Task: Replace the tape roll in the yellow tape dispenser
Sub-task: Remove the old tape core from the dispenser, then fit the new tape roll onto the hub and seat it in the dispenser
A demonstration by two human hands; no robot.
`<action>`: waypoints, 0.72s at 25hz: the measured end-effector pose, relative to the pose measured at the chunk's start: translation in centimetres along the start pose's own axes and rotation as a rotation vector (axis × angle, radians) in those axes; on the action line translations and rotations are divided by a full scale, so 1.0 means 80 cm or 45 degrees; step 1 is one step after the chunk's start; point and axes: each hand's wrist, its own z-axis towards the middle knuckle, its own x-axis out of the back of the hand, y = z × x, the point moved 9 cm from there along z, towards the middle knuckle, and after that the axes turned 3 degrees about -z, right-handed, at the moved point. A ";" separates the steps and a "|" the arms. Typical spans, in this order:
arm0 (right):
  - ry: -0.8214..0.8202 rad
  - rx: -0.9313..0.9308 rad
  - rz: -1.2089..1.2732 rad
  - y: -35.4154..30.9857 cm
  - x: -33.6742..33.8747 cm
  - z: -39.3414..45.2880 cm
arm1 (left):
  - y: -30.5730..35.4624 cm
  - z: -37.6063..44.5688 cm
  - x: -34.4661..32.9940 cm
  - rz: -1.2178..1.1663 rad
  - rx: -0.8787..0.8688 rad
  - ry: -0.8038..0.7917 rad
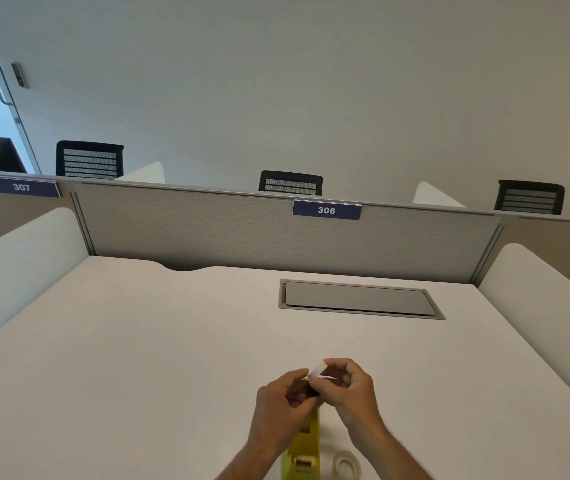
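The yellow tape dispenser lies lengthwise on the white desk, near the bottom edge of the view. My left hand is closed around its far end. My right hand pinches a small white tape roll just above that end, and a small black part shows between the two hands. A second, clear tape roll lies flat on the desk, right of the dispenser. The far end of the dispenser is hidden by my fingers.
A grey cable hatch is set into the desk further back. A grey partition with a "306" label closes the back, and white side dividers flank the desk. Black chairs stand behind the partition.
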 end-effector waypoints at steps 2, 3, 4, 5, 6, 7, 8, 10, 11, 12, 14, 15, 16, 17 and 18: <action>0.039 -0.030 0.099 0.000 0.005 0.002 | 0.001 -0.001 0.001 0.004 0.013 0.007; 0.061 -0.040 0.122 -0.001 0.010 0.003 | 0.000 0.000 0.002 0.010 0.023 0.013; 0.089 -0.035 0.080 -0.003 0.015 0.003 | -0.001 0.000 0.003 0.017 0.029 0.019; 0.122 -0.004 -0.051 -0.007 0.022 0.004 | -0.002 0.001 0.005 0.023 0.036 0.025; 0.147 0.050 -0.253 -0.012 0.029 0.005 | -0.003 0.002 0.007 0.024 0.047 0.032; 0.151 0.116 -0.486 -0.017 0.034 0.006 | -0.004 0.003 0.009 0.018 0.058 0.041; 0.125 0.172 -0.713 -0.018 0.035 0.007 | -0.005 0.003 0.010 0.011 0.068 0.050; -0.003 0.184 -1.089 -0.005 0.031 0.008 | -0.005 0.003 0.012 -0.003 0.077 0.064; -0.077 0.154 -1.234 0.007 0.030 0.008 | -0.005 0.003 0.013 -0.012 0.076 0.071; -0.142 0.124 -1.341 0.020 0.029 0.008 | -0.005 0.003 0.013 -0.027 0.075 0.078; -0.225 0.086 -1.449 0.039 0.029 0.005 | -0.004 0.003 0.014 -0.065 0.084 0.088; -0.250 0.078 -1.475 0.047 0.029 0.003 | -0.004 0.002 0.015 -0.081 0.090 0.091; -0.270 0.069 -1.491 0.053 0.029 0.002 | -0.003 0.003 0.015 -0.091 0.093 0.094; -0.288 0.058 -1.501 0.059 0.029 0.002 | -0.001 0.003 0.016 -0.098 0.091 0.098; -0.303 0.046 -1.507 0.063 0.029 0.001 | 0.000 0.003 0.016 -0.106 0.088 0.103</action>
